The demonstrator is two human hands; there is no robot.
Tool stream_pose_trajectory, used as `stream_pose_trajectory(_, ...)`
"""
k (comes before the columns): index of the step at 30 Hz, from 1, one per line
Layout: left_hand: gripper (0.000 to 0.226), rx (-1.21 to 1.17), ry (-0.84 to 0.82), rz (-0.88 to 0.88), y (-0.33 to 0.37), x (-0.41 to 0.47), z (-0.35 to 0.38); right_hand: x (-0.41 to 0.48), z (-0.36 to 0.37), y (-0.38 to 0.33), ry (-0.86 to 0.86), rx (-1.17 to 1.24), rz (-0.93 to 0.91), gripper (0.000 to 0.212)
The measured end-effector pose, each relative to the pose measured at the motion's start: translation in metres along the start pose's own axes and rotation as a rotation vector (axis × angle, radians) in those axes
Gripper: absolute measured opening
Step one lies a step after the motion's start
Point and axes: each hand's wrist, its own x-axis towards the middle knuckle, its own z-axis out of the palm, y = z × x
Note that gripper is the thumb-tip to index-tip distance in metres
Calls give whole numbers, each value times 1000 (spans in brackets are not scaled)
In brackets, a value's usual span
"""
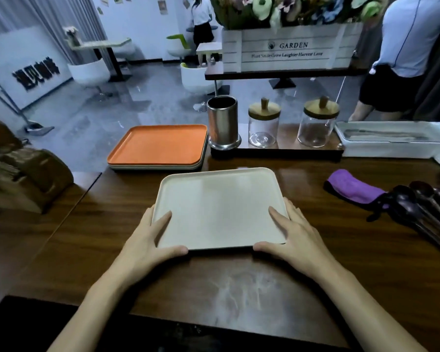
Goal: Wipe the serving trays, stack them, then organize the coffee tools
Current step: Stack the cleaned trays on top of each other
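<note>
i've got the cream tray mid-counter, left hand and right hand clamped on its near corners — looks stiff, light, slick-rimmed, so i'd keep hold there.

Left hand and right hand extended forward, forearms bare, each clasping a near corner of the cream tray, thumbs along the near edge
</note>
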Motion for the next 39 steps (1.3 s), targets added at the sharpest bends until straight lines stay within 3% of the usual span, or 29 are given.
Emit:
stream_pose_trajectory(7, 123, -5, 51, -42, -66, -3, -89, 42, 38, -99, -7, 30, -85, 112)
stream_pose_trajectory(12, 124, -3, 61, -18, -98, 40, -144, 93, 58, -145, 58, 14, -140, 118)
stream_pose_trajectory(16, 125, 2, 8, 5, -117, 87, -172, 131, 62, -171, 117, 3, -148, 106)
stream_pose_trajectory(21, 130, 31, -59, 44, -132, 133, -186, 163, 61, -189, 132, -37, -100, 99)
stream_pose_trajectory(26, 125, 0, -57, 68, -142, 168, -191, 192, 66, -194, 140, -24, -39, 106)
stream_pose_trajectory(31, 101, -61, -63, 79, -151, 199, -193, 220, 71, -198, 143, 53, 5, 112)
stream_pose_trajectory(39, 112, -147, -69, 85, -164, 238, -183, 249, 77, -189, 144, 91, 36, 111)
